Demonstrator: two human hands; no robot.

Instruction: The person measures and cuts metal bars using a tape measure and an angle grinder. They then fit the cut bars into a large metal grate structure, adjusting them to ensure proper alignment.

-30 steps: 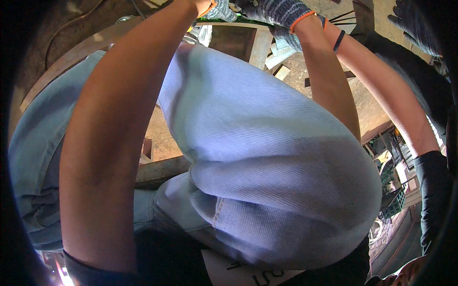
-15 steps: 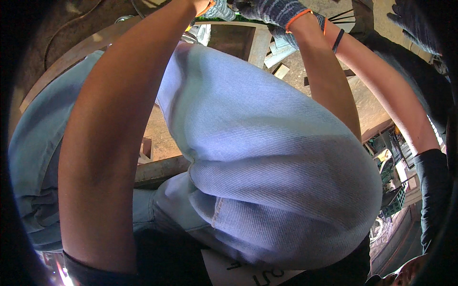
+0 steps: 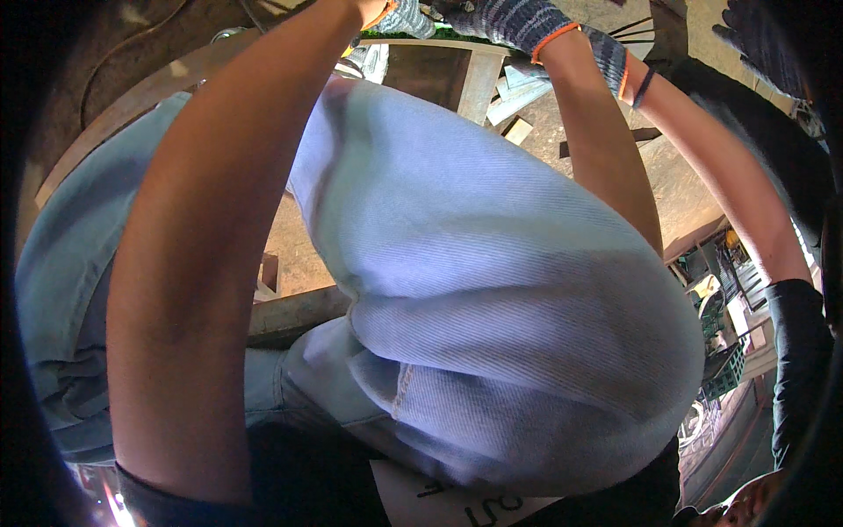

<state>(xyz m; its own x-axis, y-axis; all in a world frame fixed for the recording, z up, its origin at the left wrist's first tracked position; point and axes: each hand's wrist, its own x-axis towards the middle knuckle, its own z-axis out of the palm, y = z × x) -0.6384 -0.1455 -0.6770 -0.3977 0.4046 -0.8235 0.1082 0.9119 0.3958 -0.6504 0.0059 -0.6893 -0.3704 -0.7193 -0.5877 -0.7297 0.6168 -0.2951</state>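
Looking straight down here, and the centre of the frame is filled by the person's own bent knee in pale blue jeans, with the other leg taking the left edge. The left forearm sweeps up from the lower left to the top centre, where the left hand in a grey knitted glove with an orange cuff is cut by the top edge of the frame; how far its fingers are curled, and whether they grip anything, I cannot tell. The right forearm rises through the upper right of centre, and the right hand, in the same kind of speckled grey glove with an orange cuff, sits at the top centre just beside the left one, its fingers out of sight, so their state cannot be told either. Both hands are right over a wooden frame at the top centre, a pale upright rail and crosspiece around a dark opening; whether they touch it is not clear. Just right of that, pale wood offcuts lie on the dirt ground. Along the right side a second person's bare arm reaches up, a dark band at the wrist and a dark glove in the upper right corner. A green crate shows at the right edge.
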